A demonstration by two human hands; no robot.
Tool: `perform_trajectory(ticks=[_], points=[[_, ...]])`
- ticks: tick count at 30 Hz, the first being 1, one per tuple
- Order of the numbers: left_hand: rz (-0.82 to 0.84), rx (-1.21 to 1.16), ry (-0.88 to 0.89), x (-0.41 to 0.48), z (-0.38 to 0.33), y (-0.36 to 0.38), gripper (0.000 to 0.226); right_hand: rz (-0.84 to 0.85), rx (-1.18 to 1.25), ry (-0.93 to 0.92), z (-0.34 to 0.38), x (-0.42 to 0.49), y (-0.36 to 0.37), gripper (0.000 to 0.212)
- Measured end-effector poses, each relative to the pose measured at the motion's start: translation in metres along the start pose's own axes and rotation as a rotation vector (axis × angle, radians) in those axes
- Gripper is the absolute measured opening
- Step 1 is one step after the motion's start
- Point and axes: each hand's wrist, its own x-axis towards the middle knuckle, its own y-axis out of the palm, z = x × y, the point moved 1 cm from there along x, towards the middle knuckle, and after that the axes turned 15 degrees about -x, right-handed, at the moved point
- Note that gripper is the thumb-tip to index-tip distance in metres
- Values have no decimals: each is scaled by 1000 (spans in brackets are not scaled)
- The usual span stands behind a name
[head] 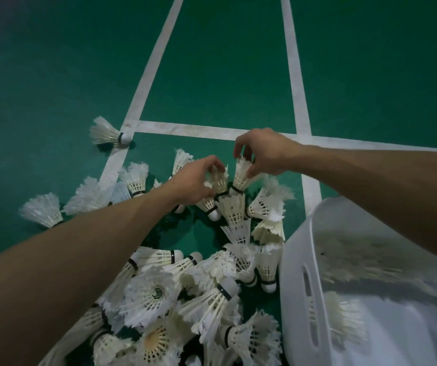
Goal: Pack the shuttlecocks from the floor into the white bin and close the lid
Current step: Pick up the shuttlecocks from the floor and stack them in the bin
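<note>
Green court floor [212, 62] beneath both hands; the gathering step is under way. My left hand [193, 180] pinches the feather skirt of one shuttlecock [220, 182]. My right hand [267, 153], just beside it, pinches the skirt of a second shuttlecock [241, 178]. Most of the pile [159, 294] lies nearer to me than either hand. The white bin [315, 247] stands open below my right forearm, with feathers showing through its wall. Next move, as I judge it: lift both clear of their neighbours, carry them back to the bin, release. No lid is in view.
</note>
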Motion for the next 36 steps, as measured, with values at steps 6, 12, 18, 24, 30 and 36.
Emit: perform_trajectory(ticks=[6, 12, 18, 24, 30, 36], points=[[-247, -329, -30, -18, -26, -25, 48, -213, 161, 28, -13, -45, -46, 58], [-347, -567, 159, -65, -121, -52, 83, -455, 375, 100, -39, -148, -87, 54], [-143, -592, 263, -125, -231, -28, 61, -599, 481, 220, -77, -281, -85, 51], [210, -508, 72, -160, -257, 57, 46, -398, 469, 272, -105, -337, -27, 51], [252, -362, -102, -150, -215, 111, 63, -227, 537, 266, -123, -328, 23, 55], [248, -277, -236, -134, -196, 141, 69, -170, 546, 299, -139, -313, 61, 52]])
